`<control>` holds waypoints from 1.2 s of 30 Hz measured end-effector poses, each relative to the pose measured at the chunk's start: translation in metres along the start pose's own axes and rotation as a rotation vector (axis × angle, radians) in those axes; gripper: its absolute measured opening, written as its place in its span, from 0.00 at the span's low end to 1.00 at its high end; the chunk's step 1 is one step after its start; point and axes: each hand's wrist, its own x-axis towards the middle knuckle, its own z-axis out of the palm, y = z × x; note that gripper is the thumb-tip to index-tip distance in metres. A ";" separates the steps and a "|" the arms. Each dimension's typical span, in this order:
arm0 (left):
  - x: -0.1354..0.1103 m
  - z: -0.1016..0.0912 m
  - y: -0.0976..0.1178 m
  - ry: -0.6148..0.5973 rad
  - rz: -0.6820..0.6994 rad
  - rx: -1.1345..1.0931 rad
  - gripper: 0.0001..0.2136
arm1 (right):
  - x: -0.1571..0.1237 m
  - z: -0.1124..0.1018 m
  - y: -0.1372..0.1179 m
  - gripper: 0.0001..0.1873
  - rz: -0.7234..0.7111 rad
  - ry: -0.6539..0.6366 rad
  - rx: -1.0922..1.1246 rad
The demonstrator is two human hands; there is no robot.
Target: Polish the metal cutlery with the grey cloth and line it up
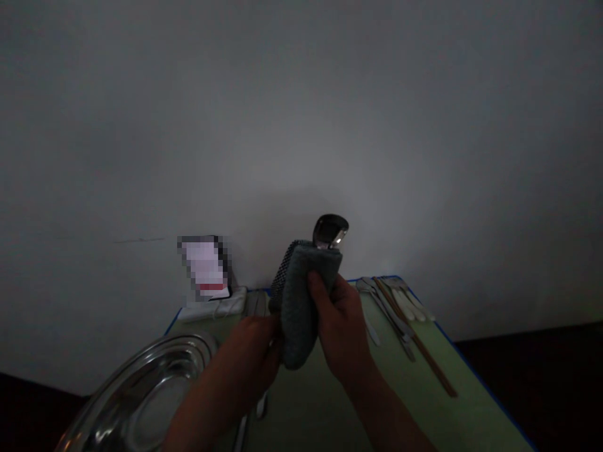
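Observation:
Raised over the table, my right hand (342, 323) is closed round a grey cloth (301, 295) wrapped about a metal spoon. The spoon's shiny bowl (330, 231) sticks out above the cloth. Just below and to the left, my left hand (261, 348) is closed at the cloth's lower edge, apparently on the spoon's handle, which is hidden.
A steel bowl (141, 395) sits at the near left of the green table (330, 402). Several spoons and chopsticks (400, 314) lie in a row at the far right. A white box with a blurred card (207, 270) stands by the wall. Other cutlery (252, 417) lies under my left arm.

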 end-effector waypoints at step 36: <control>-0.018 -0.017 -0.019 0.138 0.209 -0.218 0.22 | 0.006 -0.058 -0.044 0.13 -0.112 -0.874 -1.078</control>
